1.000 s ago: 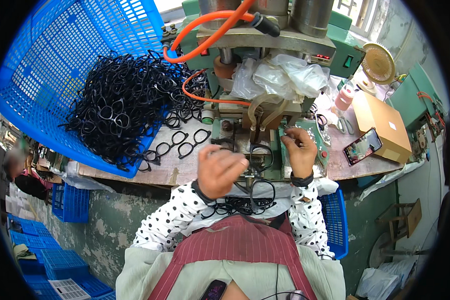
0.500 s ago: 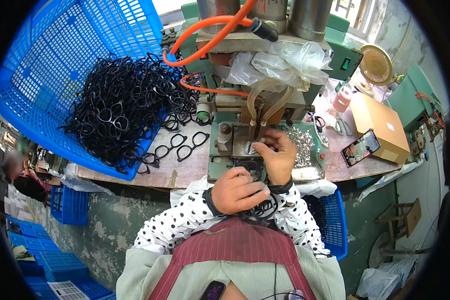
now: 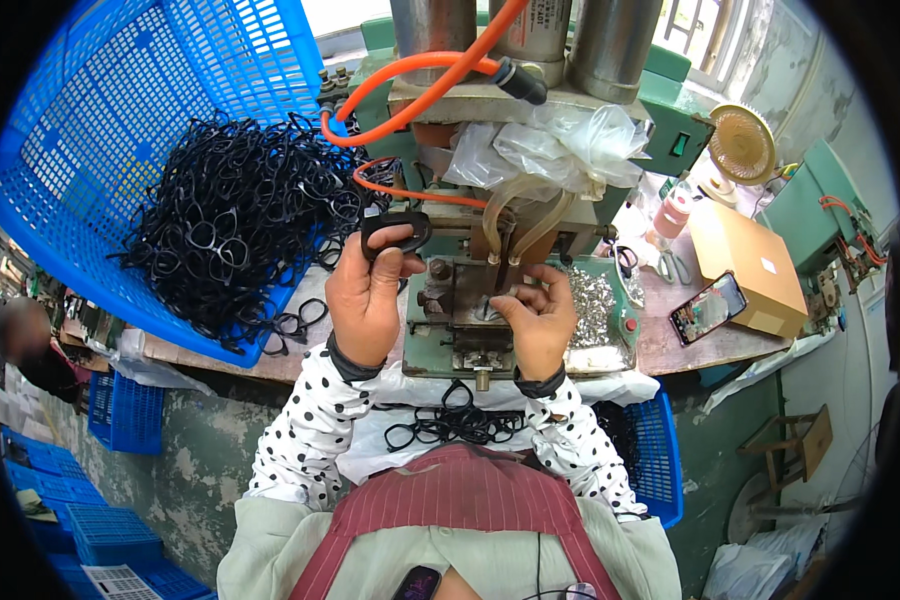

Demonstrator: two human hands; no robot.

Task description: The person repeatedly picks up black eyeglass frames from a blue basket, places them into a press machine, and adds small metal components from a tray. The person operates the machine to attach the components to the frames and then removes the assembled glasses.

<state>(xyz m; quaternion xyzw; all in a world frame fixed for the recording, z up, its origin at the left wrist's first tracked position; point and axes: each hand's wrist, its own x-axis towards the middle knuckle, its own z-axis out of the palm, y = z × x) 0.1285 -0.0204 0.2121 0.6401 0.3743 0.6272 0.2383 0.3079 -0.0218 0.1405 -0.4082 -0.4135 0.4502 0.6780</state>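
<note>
My left hand point(image 3: 364, 300) is raised to the left of the green press machine, closed round a black glasses frame point(image 3: 407, 232). At the press's metal fixture my right hand point(image 3: 543, 318), thumb and fingertips together, pinches a small metal piece point(image 3: 485, 308). The piece sits low under the tool, and the fingers partly hide it. Two clear tubes point(image 3: 530, 228) come down just above these fingertips. Several black glasses frames point(image 3: 455, 422) lie on the white cloth point(image 3: 370, 440) over my lap.
A big blue basket point(image 3: 270, 60) at the left holds a heap of black glasses frames point(image 3: 230, 220). Small metal parts point(image 3: 592, 305) fill a tray right of the fixture. Farther right are scissors point(image 3: 673, 266), a propped phone point(image 3: 708, 308) and a cardboard box point(image 3: 750, 265).
My left hand has moved from over my lap up and left, and now holds up a glasses frame. The frames on my lap have come into view. My right hand stays at the fixture.
</note>
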